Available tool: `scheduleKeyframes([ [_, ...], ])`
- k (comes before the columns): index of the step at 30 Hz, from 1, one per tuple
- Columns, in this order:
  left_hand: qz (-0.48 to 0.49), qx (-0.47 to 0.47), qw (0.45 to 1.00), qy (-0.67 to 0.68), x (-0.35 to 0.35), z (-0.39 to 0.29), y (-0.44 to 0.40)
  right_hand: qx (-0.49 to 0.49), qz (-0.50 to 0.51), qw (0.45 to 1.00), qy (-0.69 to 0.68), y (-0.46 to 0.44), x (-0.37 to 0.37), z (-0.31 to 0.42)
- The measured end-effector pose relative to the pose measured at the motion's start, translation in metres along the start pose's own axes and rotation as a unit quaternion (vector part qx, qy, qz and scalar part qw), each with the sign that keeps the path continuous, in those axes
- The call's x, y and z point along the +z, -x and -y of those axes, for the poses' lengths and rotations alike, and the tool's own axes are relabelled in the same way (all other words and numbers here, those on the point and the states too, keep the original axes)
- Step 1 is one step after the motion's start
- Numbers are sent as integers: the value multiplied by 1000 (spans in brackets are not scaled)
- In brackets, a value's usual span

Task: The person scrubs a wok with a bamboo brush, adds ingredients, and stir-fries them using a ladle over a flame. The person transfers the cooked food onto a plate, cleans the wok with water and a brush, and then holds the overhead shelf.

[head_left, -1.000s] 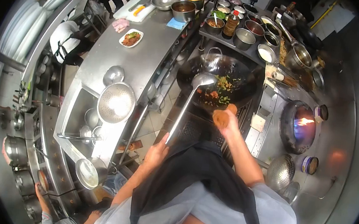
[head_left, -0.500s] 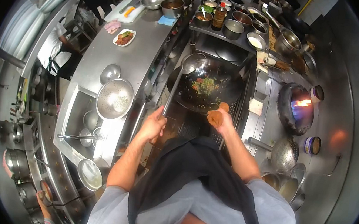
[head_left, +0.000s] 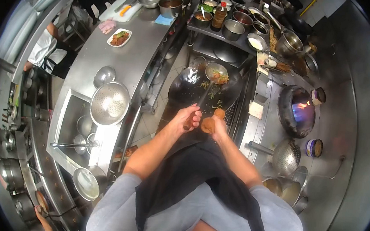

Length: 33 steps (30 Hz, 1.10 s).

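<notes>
My left hand (head_left: 188, 118) is closed around the handle of a long metal ladle (head_left: 205, 93). The ladle's round bowl holds chopped green and reddish food and sits over the far half of a dark wok (head_left: 179, 88). Scattered bits of chopped food (head_left: 214, 93) lie in the wok below the bowl. At the wok's near side, my right hand (head_left: 221, 127) grips a folded orange-brown cloth (head_left: 209, 125); the part of the wok beneath the cloth is hidden. Both hands are close together, just in front of the black apron (head_left: 199, 156).
A flame (head_left: 302, 107) burns within a dark ring burner (head_left: 283, 117) at right. A skimmer (head_left: 286, 157) lies nearer me. Sauce pots and a red-capped bottle (head_left: 218, 18) stand behind the wok. A plated dish (head_left: 119, 38) and colander (head_left: 110, 103) are left; another person (head_left: 45, 52) stands beyond.
The ladle's bowl has gone from the wok's upper left to over its middle right and now holds food. Less food lies in the wok. My left hand has moved up and right, nearer my right.
</notes>
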<state>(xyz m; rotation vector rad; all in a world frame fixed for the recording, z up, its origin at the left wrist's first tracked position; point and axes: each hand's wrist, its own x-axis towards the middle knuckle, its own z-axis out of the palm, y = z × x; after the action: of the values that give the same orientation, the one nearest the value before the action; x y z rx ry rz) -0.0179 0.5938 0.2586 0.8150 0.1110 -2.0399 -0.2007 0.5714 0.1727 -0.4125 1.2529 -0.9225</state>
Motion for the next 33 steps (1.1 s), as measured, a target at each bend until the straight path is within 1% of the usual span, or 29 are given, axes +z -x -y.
scheduleKeyframes([
  [1,-3,-3,1000,4,-5,1,3,5,-3,1000,2,-1,-5,-2],
  [3,47,-20,999,-5,-15,-2,15,50,45,996,-64,-6,-16,1],
  [4,71,-27,997,-7,-13,-5,26,56,72,993,-75,-17,-25,-3],
  [8,57,-17,998,-29,-19,-15,67,37,52,995,-70,0,-17,19],
  [10,10,9,996,-83,-18,-23,83,-13,48,999,-12,1,-22,19],
  [11,12,12,996,-83,-14,-24,84,-15,51,999,-11,8,-26,13],
  [12,-55,23,986,-155,-10,-24,84,-82,26,994,69,17,-31,4],
  [13,-121,36,966,-223,-7,-23,83,-148,2,978,148,24,-27,5],
  [14,-121,33,959,-255,-6,-19,73,-152,6,977,152,23,-21,10],
  [15,-119,38,960,-251,-4,-14,64,-152,4,977,151,24,-16,15],
  [16,-89,30,966,-242,-1,-8,55,-151,2,977,152,28,-9,21],
  [17,-59,21,970,-233,5,-2,50,-148,-2,977,151,29,-6,24],
  [18,-46,10,979,-199,10,4,48,-132,11,984,117,5,-10,16],
  [19,-46,11,980,-194,8,7,48,-131,11,984,122,1,-11,13],
  [20,20,-16,995,-101,6,7,47,-110,8,990,88,-4,-11,10],
  [21,85,-41,996,-8,3,6,47,-89,6,995,54,-10,-11,8],
  [22,101,-45,994,11,7,5,58,-54,18,997,49,-2,-13,10],
  [23,99,-44,994,14,6,4,67,-51,18,997,51,4,-12,16],
  [25,123,-56,991,19,4,5,84,29,30,999,-12,18,-17,25],
  [27,129,-54,990,24,5,0,103,41,33,998,-23,21,-22,33],
  [29,118,-23,993,23,1,-8,121,62,45,994,-74,27,-23,38],
  [30,117,-5,993,13,-3,-14,128,39,16,996,-77,34,-21,40],
  [31,108,10,994,11,-5,-20,138,50,31,996,-72,35,-25,45],
  [32,89,47,995,-2,-5,-29,150,56,37,994,-88,34,-33,47],
  [33,70,83,994,-15,-6,-37,160,60,8,994,-91,32,-41,50],
])
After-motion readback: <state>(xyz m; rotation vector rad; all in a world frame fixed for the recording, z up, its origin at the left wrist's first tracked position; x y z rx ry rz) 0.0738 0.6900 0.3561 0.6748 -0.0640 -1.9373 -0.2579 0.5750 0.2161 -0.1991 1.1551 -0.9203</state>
